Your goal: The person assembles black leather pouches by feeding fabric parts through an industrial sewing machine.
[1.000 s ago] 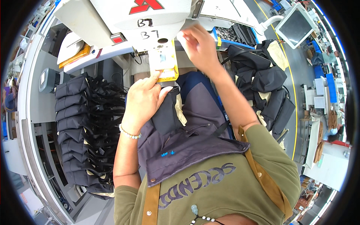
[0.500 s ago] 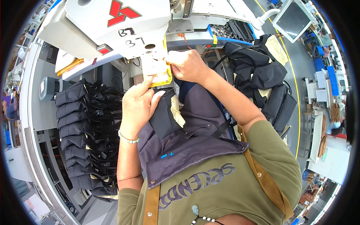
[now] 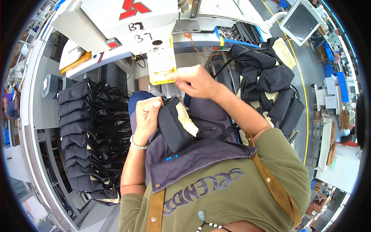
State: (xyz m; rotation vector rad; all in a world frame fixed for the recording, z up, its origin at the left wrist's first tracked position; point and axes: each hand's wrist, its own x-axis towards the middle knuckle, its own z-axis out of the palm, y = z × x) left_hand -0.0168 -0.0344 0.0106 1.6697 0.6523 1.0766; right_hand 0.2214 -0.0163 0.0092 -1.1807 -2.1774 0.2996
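Note:
A small black fabric bag [image 3: 174, 125] with a cream lining flap showing along its side hangs over my lap, below the sewing machine's arm. My left hand [image 3: 147, 116] is closed on the top of this bag, thumb uppermost. Just right of the machine's yellow-edged end plate [image 3: 163, 79], my right hand [image 3: 196, 82] has its fingers curled, their tips at the plate's lower right corner. What those fingertips hold, if anything, is too small to tell.
The white sewing machine [image 3: 154, 19] fills the top. On the left hangs a row of black bags [image 3: 75, 131] with dangling straps. More black bags [image 3: 274, 79] are heaped at the right, below a screen [image 3: 302, 21]. A blue-edged tray [image 3: 239, 34] holds black parts.
My left hand has dropped from the end plate towards my lap and closed on the black bag, which has shifted slightly right and nearer. My right hand has moved slightly nearer and right.

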